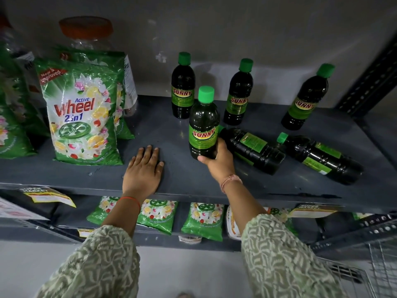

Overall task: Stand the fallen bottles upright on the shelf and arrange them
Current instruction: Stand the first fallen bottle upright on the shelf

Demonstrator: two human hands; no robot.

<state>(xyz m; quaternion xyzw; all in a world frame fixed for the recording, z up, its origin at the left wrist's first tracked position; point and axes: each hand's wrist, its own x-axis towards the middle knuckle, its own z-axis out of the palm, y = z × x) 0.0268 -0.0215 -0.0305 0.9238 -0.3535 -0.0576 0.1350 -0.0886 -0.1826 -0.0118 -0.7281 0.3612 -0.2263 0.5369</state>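
Note:
My right hand (219, 162) grips the base of a dark bottle (204, 123) with a green cap and a SUNNY label, held upright on the grey shelf (171, 134). Three more such bottles stand behind it: one at the back left (182, 87), one in the middle (239, 93) and one at the back right (306, 97). Two bottles lie on their sides to the right, the nearer one (251, 150) just behind my hand and the other (320, 158) further right. My left hand (142, 171) rests flat on the shelf's front part, fingers spread, holding nothing.
Green Wheel detergent bags (83, 112) stand on the shelf's left, with a clear jar with an orange lid (86, 31) behind them. A perforated upright post (369, 78) bounds the right side. Smaller detergent packets (202, 220) sit on the shelf below. A wire basket (378, 269) is at lower right.

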